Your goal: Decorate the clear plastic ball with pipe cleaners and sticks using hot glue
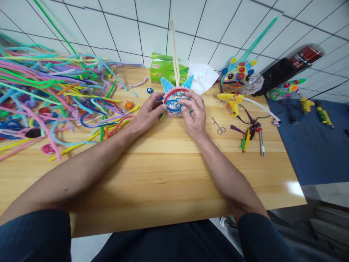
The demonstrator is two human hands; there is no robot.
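Observation:
Both hands meet at a round see-through craft ornament (178, 95) at the table's far middle. It has two blue pipe-cleaner ears (167, 84), a red pipe-cleaner arc along its upper part and a pink fuzzy edge. A beige loop (175, 54) rises from its top. On its front lies a blue oval ring (172, 110). My left hand (148, 112) grips the left side, thumb at the ring. My right hand (195, 118) holds the right side, thumb and fingers near the ring's other end. The fingers partly hide the ornament's sides.
Many coloured pipe cleaners (49, 87) heap up on the left. Behind the ornament stands a green tissue pack (160, 69) with white paper (203, 78). To the right lie scissors (220, 127), a yellow glue gun (233, 103), a cutter knife (262, 143) and another decorated ornament (236, 78).

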